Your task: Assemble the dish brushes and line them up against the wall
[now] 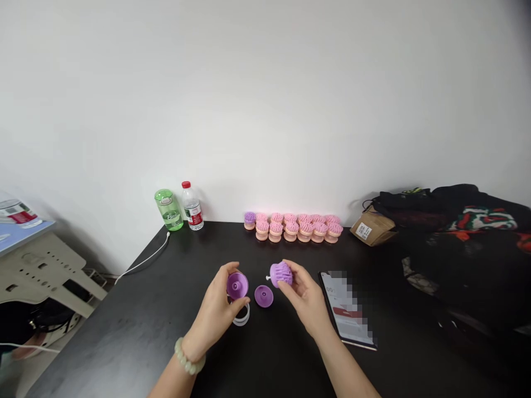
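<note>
In the head view, my left hand point(216, 298), with a beaded bracelet at the wrist, grips a shallow purple cup point(238, 286) that has a post in its middle. My right hand point(305, 293) holds a purple bristled brush head point(281, 275) by its bristle side. A small white stem point(268, 278) sticks out of the brush head toward the left. On the black table between my hands lies a round purple disc point(264, 297) with a raised centre. A white ring-shaped part point(241, 318) sits just below my left thumb, partly hidden by it.
Two rows of assembled pink scalp brushes point(305, 229) and one purple-topped brush point(249, 220) stand near the wall. A tablet point(348, 312) lies right of my right hand. Bottles point(193, 210), a white cable point(145, 258), a paper bag point(373, 228) and dark cloth point(452, 265) flank the table point(166, 320).
</note>
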Tool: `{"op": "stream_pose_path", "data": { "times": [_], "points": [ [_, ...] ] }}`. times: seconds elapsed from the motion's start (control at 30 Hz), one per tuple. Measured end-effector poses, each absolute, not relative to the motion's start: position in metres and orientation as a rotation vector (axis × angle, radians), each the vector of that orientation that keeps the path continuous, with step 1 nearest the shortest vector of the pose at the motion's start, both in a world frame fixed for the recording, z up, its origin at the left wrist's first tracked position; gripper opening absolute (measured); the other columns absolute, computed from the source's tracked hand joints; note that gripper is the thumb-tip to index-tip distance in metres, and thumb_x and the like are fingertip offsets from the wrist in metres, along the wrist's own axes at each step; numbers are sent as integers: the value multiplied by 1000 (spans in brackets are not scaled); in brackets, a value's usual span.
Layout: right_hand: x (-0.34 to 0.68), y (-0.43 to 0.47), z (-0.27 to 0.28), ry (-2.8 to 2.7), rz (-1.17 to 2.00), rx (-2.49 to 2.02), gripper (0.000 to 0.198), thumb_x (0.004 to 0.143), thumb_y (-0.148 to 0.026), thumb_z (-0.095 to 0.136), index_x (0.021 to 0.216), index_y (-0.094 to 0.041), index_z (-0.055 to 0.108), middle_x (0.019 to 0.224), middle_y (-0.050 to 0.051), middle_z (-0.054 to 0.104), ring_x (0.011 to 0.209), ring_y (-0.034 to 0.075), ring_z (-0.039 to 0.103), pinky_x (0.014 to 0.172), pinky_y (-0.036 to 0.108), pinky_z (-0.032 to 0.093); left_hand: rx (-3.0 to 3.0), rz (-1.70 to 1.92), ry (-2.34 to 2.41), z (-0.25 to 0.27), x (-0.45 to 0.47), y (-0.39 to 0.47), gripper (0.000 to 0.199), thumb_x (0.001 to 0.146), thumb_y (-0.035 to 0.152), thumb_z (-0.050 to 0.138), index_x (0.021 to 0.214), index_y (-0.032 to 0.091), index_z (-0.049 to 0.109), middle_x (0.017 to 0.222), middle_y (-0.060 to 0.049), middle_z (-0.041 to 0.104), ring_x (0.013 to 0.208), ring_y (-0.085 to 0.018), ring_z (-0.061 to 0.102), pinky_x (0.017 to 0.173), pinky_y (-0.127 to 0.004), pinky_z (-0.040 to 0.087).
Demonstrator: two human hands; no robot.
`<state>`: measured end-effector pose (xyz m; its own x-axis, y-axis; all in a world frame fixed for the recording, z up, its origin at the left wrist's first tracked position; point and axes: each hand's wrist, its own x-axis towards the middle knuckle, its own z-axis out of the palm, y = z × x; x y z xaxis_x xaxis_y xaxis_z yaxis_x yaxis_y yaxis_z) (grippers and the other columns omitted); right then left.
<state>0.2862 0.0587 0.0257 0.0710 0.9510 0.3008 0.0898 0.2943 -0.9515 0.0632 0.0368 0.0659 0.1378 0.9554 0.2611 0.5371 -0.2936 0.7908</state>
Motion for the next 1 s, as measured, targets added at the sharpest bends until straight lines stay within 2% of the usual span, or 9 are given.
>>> {"op": "stream_pose_path", "data": {
  "times": [0.07, 0.13, 0.27, 0.43, 0.53, 0.7, 0.9, 1.0],
  "points": [
    [284, 59, 25, -1497, 805, -1152, 39, 81, -31, 68, 119, -21, 65, 119, 11, 66, 107, 28, 66, 89, 42, 57, 1938, 1025, 1414, 67, 60, 30, 45, 80, 15, 67, 121, 26, 52, 119, -7, 59, 111, -26, 58, 99, -44, 47],
    [281, 59, 24, -1633, 734, -1223, 37, 79, -26, 66, 116, -21, 67, 115, 10, 68, 105, 28, 67, 93, 44, 55, 2004, 1006, 1368, 69, 54, 22, 39, 81, 13, 64, 117, 27, 55, 122, -7, 56, 115, -25, 56, 100, -42, 46],
    [280, 59, 24, -1671, 753, -1264, 38, 78, -26, 66, 116, -22, 68, 114, 9, 69, 105, 28, 67, 97, 47, 52, 1978, 976, 1431, 65, 35, 6, 45, 82, 10, 58, 122, 30, 55, 121, -6, 54, 104, -23, 60, 86, -34, 52],
    [277, 54, 29, -1443, 1213, -1055, 42, 81, -40, 71, 118, -20, 64, 114, 11, 72, 104, 28, 69, 93, 42, 56, 1814, 954, 1551, 49, 17, -9, 47, 73, 6, 65, 114, 28, 57, 111, -3, 59, 94, -22, 60, 77, -31, 50],
    [271, 45, 34, -1402, 1339, -930, 42, 82, -44, 74, 116, -21, 65, 112, 10, 73, 105, 27, 69, 92, 39, 56, 1716, 955, 1519, 45, 20, -14, 44, 70, 7, 71, 108, 27, 60, 106, -2, 61, 87, -20, 60, 74, -30, 49],
    [257, 32, 34, -1481, 1352, -778, 39, 86, -43, 73, 119, -24, 66, 109, 8, 72, 100, 24, 70, 88, 35, 56, 1561, 1023, 1327, 42, 39, -19, 45, 72, 12, 75, 113, 28, 63, 116, -4, 60, 96, -22, 61, 78, -30, 50],
    [254, 29, 29, -1615, 1236, -754, 38, 85, -35, 74, 121, -25, 66, 111, 8, 69, 101, 24, 69, 90, 34, 55, 1387, 1125, 1264, 32, 52, -22, 47, 66, 20, 85, 106, 24, 62, 98, -2, 64, 84, -20, 61, 74, -29, 51],
    [256, 30, 31, -1632, 1215, -753, 38, 84, -31, 74, 120, -25, 65, 112, 7, 69, 101, 24, 69, 89, 33, 55, 1405, 1152, 1248, 32, 52, -21, 46, 66, 25, 86, 105, 23, 63, 99, -3, 64, 85, -21, 62, 75, -29, 52]
  ]
}}
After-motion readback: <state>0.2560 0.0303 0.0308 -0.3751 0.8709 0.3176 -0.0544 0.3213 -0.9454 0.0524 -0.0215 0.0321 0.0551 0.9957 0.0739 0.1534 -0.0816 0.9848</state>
